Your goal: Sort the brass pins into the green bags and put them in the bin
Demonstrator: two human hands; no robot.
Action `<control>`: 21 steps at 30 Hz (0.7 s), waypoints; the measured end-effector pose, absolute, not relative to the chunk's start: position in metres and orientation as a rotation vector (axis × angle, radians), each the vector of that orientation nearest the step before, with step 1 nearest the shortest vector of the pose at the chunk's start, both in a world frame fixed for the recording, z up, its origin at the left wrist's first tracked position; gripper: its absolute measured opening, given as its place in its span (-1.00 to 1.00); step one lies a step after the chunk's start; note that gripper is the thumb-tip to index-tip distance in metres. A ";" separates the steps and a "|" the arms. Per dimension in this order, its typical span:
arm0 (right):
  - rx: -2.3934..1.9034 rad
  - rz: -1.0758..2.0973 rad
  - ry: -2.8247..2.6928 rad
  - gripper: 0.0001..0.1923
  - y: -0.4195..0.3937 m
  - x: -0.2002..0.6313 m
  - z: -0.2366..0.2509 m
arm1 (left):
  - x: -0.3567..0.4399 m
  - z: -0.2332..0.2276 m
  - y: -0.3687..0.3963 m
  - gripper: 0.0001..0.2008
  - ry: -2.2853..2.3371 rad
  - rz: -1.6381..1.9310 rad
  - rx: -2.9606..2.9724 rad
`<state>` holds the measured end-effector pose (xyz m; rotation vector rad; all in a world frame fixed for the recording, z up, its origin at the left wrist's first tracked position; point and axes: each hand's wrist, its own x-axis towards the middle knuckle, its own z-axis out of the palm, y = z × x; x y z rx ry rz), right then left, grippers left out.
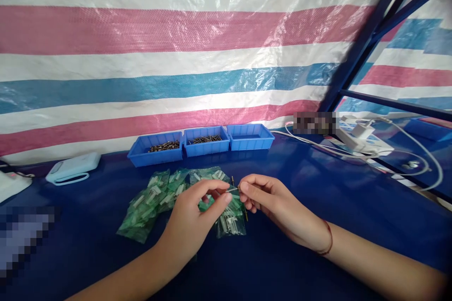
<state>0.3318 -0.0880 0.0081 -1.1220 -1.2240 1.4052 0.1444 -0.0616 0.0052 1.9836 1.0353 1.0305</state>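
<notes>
Both hands met at the middle of the blue table [318, 188], right over the pile of green plastic packets [155, 202]. The left hand [192, 221] had its thumb and forefinger pinched together on one end of a thin metal pin [233, 190], and the right hand [268, 200] pinched the other end with its fingertips, so the pin ran level between the two, just above the packets and clear of the tabletop. It was too small to tell whether the pin was one piece or two being held together. A red cord [329, 237] circled the right wrist.

The packets lay fanned out under and to the left of the hands, each with small white parts inside. Beyond them, along the back edge, three blue bins sat side by side and touching: the left bin [155, 149] held dark little metal parts, the middle bin [206, 141] held thin dark pins, and the right bin [250, 136] showed only its floor from here. A pale blue device [72, 168] rested well off to the left. White cables [399, 150] and a white adapter [362, 130] trailed across the far right. The striped tarp [176, 56] hung behind it all.
</notes>
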 end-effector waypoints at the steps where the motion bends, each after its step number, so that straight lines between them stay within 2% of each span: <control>1: -1.121 1.411 -1.203 -0.69 -0.088 0.331 0.007 | 0.144 0.006 -0.062 -0.89 1.032 1.045 1.970; 12: -1.151 1.373 -1.220 -0.67 -0.088 0.328 0.007 | 0.143 0.006 -0.061 -0.89 0.992 1.077 2.037; 16: -1.128 1.159 -1.430 -0.76 -0.086 0.332 0.009 | 0.140 0.004 -0.057 -0.87 1.036 1.018 2.196; 21: -1.189 0.653 -1.620 -0.88 -0.059 0.342 0.014 | 0.137 -0.004 -0.053 -0.83 0.971 0.940 2.414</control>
